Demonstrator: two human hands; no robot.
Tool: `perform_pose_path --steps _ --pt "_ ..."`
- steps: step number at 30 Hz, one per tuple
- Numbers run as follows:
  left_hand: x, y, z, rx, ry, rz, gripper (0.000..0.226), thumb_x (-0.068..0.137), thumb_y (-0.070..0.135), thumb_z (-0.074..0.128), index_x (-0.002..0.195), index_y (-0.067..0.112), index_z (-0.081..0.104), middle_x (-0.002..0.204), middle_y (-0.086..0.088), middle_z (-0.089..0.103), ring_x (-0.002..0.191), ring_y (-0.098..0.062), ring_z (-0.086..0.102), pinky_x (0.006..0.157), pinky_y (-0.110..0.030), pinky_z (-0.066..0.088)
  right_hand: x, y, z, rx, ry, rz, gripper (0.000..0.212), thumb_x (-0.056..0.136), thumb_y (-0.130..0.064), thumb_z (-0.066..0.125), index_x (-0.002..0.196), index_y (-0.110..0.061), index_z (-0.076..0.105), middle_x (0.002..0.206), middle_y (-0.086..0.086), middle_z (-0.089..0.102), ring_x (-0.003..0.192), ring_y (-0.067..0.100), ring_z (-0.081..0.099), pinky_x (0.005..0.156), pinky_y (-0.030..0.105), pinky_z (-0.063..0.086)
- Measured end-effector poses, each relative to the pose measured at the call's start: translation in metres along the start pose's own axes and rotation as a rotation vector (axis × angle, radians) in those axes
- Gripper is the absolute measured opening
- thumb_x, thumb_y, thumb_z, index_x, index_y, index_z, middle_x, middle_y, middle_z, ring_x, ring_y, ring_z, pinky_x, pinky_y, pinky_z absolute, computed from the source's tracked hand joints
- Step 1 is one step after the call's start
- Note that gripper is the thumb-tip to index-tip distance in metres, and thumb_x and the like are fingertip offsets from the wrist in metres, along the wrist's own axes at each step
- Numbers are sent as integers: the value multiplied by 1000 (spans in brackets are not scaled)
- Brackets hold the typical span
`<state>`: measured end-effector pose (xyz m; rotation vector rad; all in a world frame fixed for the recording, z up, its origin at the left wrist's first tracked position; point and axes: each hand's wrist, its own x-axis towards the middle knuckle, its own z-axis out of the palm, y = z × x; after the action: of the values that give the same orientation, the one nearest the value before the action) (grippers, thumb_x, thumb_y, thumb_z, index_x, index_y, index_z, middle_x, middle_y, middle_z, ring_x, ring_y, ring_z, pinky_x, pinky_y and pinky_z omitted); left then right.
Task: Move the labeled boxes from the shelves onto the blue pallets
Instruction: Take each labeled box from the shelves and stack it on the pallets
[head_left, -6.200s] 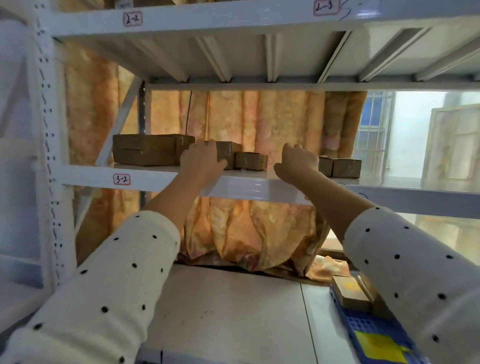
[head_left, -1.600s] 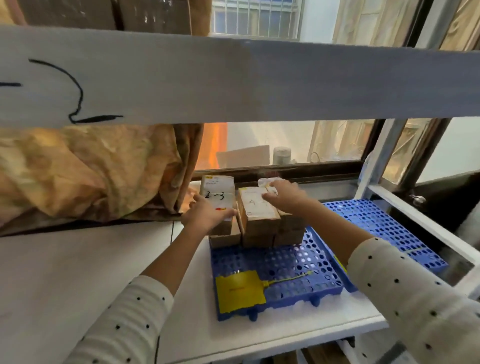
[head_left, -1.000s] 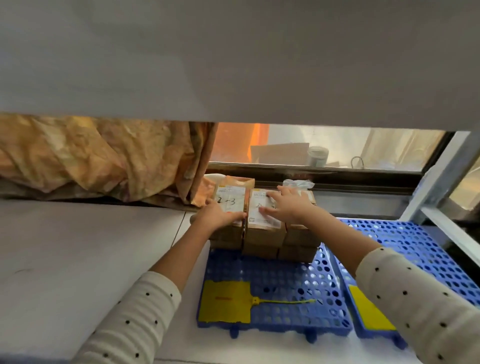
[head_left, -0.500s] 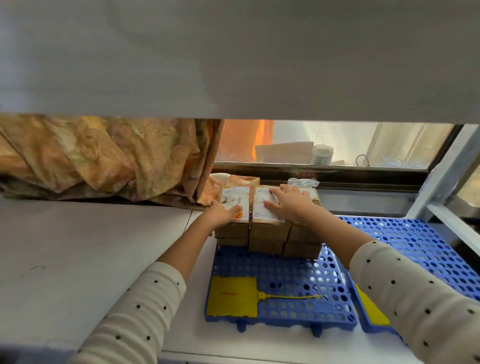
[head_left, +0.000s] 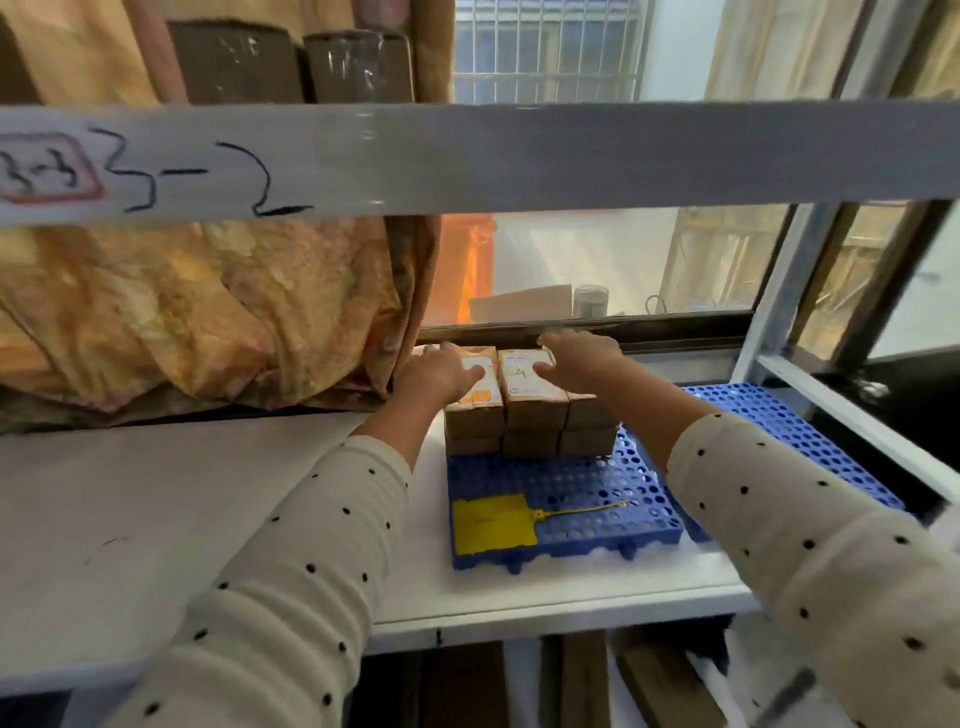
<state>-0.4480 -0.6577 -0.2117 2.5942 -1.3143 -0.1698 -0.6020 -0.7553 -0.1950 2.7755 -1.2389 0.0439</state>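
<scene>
Both arms reach forward under the shelf beam (head_left: 519, 156): left hand (head_left: 441, 375) and right hand (head_left: 579, 361) lie flat, fingers spread, gripping nothing, atop stacked boxes (head_left: 530, 410) at the pallet's (head_left: 566, 499) far edge.

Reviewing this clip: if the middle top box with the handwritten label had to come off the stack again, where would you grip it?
Probably by its front and back ends, from above. The middle top box is packed between neighbouring boxes on both long sides, so those faces are shut off; its near end face is exposed, with the blue pallet bare before it.
</scene>
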Motion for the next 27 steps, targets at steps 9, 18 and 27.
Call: perform_pose_path --steps 9,18,27 --pt "-92 13 -48 103 130 234 56 94 43 50 140 11 39 136 -10 50 122 -27 49 93 -36 42 -89 -36 -51 -128 134 22 60 92 -55 47 137 -17 42 131 7 55 117 27 56 88 37 47" --pt "-194 0 -92 119 78 192 53 91 38 54 135 10 44 134 -11 52 116 -27 52 89 -34 44 -184 -41 -98 -62 154 -2 69 88 -59 51 139 -13 38 130 11 54 115 29 56 89 37 46" --pt "-303 25 -150 44 240 170 39 95 37 48 121 9 57 114 -8 62 100 -23 59 87 -37 51 -262 -43 -163 19 387 -96 62 88 -51 57 136 -14 46 132 9 57 115 29 57 91 38 48"
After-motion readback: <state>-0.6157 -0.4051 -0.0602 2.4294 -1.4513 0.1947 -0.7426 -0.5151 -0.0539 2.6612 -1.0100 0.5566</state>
